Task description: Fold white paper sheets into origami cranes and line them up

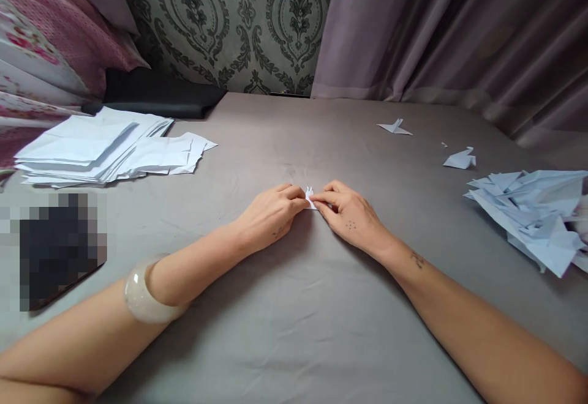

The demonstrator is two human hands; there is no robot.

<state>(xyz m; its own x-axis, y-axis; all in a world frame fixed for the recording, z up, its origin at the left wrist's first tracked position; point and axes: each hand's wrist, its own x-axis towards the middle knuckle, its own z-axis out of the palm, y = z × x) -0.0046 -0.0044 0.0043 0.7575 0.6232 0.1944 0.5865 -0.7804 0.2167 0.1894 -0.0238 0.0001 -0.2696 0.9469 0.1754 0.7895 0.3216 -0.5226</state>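
A small piece of folded white paper (310,199) lies at the middle of the grey cloth surface, with narrow points sticking up at its far side. From the left, my left hand (271,214) presses its closed fingers on the paper's edge. Opposite it, my right hand (351,214) holds the other side between thumb and forefinger. Much of the paper is hidden under the fingertips. A pale, translucent bangle (149,294) circles my left forearm.
Stacked white paper sheets (92,144) lie at left, before a folded black cloth (160,93). A blurred dark object (59,251) sits nearer. At right are a heap of folded papers (533,208), a bird-shaped paper piece (460,158) and another folded piece (395,127). Curtains (413,30) hang behind.
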